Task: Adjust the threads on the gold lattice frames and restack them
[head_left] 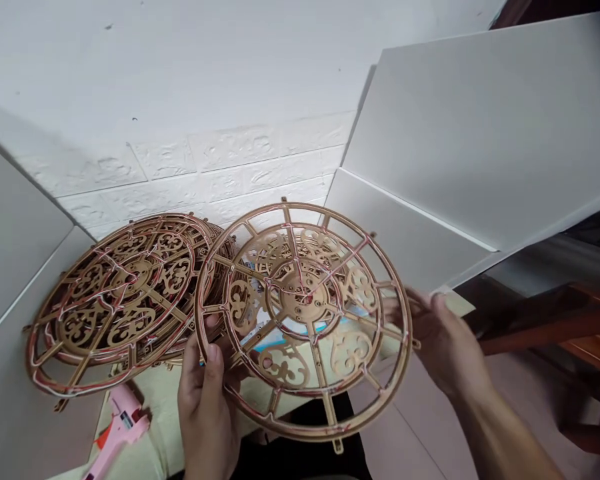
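Observation:
A round golden openwork frame, with spokes, scroll ornaments and red and white wires along its rings, is held up tilted in the middle. My left hand grips its lower left rim, thumb on the near side. At the right rim my right hand holds it, the fingers partly hidden behind the ring. A stack of similar frames with red and white wires lies at the left, beside the held one.
A pink glue gun with a red trigger lies on the pale tabletop in front of the stack. Grey-white panels stand at right and left. Behind is a white brick-patterned wall. Dark red wooden furniture is at the right.

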The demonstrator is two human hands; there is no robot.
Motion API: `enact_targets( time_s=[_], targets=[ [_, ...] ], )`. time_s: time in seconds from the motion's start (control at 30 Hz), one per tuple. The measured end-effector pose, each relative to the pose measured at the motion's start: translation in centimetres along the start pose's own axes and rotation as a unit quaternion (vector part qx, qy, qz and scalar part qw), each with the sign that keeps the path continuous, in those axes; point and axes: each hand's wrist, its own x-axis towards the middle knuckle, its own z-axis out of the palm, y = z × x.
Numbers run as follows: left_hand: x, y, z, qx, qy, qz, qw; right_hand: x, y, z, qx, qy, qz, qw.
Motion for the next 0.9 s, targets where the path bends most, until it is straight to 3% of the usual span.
enact_targets(
  time_s=[0.2, 0.37, 0.47, 0.57, 0.63, 0.7, 0.8, 0.9],
  targets=[
    [-0.1, 0.0, 0.2, -0.008, -0.051, -0.041, 0.998, -3.6, -0.4, 1.9, 0.030, -0.170, 0.097, 0.980],
    [-0.2, 0.7, 0.4, 0.011, -0.123, -0.047, 0.991, -4.4, -3.0, 4.4, 0.090, -0.139, 0.138, 0.976],
    [0.4, 0.1, -0.3, -0.022, -0.192, -0.008, 0.981, -4.2, -3.7, 5.1, 0.103, -0.137, 0.123, 0.978],
    [1.6, -1.9, -2.3, -0.013, -0.238, 0.035, 0.970, -3.4, -3.5, 5.4, 0.111, -0.132, 0.099, 0.980],
    [2.4, -3.8, -4.1, 0.125, -0.254, 0.056, 0.958, -2.7, -3.4, 5.7, 0.113, -0.132, 0.079, 0.982],
    [2.7, -5.8, -5.7, 0.192, -0.232, 0.047, 0.952, -2.0, -3.6, 6.3, 0.114, -0.133, 0.063, 0.983],
    [2.6, -8.6, -7.3, 0.259, -0.234, 0.019, 0.937, -1.4, -4.4, 8.4, 0.131, -0.140, 0.049, 0.980],
    [2.5, -10.3, -7.6, 0.301, -0.257, 0.006, 0.918, -1.6, -5.4, 11.7, 0.168, -0.184, 0.047, 0.967]
  ],
)
